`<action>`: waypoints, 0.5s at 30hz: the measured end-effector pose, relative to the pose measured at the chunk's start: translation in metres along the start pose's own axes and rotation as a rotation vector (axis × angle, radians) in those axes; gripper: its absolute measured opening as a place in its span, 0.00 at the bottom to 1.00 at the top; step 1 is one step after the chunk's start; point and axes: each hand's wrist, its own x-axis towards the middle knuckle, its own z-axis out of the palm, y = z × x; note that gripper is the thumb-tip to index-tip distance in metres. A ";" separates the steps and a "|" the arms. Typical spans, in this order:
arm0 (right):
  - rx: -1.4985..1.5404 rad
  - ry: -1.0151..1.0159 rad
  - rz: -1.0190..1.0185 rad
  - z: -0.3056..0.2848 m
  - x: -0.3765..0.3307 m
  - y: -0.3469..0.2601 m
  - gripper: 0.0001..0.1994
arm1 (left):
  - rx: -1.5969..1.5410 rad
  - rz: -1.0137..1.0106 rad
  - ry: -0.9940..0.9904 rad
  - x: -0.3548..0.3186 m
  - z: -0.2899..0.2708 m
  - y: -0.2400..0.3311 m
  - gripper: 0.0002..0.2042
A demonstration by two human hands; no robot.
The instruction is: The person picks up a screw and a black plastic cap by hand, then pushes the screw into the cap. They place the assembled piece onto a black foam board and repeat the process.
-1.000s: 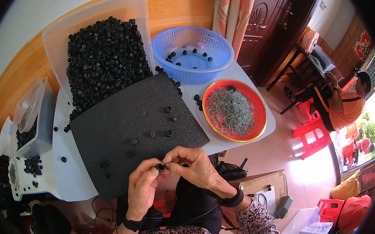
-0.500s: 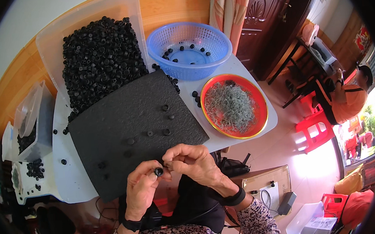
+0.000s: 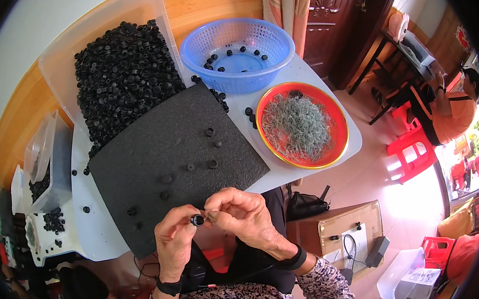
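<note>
Between the thumb and fingers of my left hand (image 3: 173, 236) is a small round black plastic cap (image 3: 198, 220), its hollow end showing. My right hand (image 3: 242, 219) is closed in a pinch right beside the cap; what its fingertips hold is too small to make out. Both hands are over the near edge of a dark textured mat (image 3: 149, 140). Several loose black pieces lie on that mat, among them a ring-shaped one (image 3: 210, 132). At the right, a red bowl (image 3: 337, 128) holds a heap of thin silvery metal bits (image 3: 296, 125).
A clear bin (image 3: 165, 20) full of black caps stands at the back left. Beside it is a blue perforated basket (image 3: 240, 84) with several black pieces inside. A cardboard box (image 3: 296, 232) sits low at the right. Another person (image 3: 453, 116) sits farther off, near red stools.
The view has shifted slightly. My hands have moved a little left, the cap has tilted, and my right fingertips are closer to it.
</note>
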 end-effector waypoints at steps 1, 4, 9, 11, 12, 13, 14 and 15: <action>-0.012 -0.006 -0.031 0.000 0.000 0.001 0.07 | 0.028 0.010 0.001 0.000 -0.001 0.000 0.12; -0.080 -0.011 -0.133 -0.001 -0.001 0.005 0.07 | 0.065 0.019 0.003 0.001 -0.001 0.000 0.13; -0.308 0.023 -0.212 -0.004 -0.004 0.008 0.07 | 0.082 -0.010 0.024 0.001 0.000 -0.001 0.13; -0.364 0.040 -0.235 -0.005 -0.004 0.008 0.07 | 0.059 -0.040 0.019 0.003 0.001 0.000 0.13; -0.412 0.040 -0.238 -0.005 -0.005 0.006 0.07 | 0.060 -0.041 0.019 0.003 0.000 -0.001 0.13; -0.460 0.040 -0.242 -0.005 -0.005 0.005 0.08 | 0.041 -0.053 0.030 0.003 -0.002 -0.003 0.13; -0.458 0.041 -0.242 -0.005 -0.005 0.006 0.08 | 0.023 -0.065 0.041 0.003 -0.003 -0.005 0.13; -0.407 0.050 -0.223 -0.004 -0.005 0.007 0.08 | 0.024 -0.067 0.041 0.003 -0.004 -0.006 0.13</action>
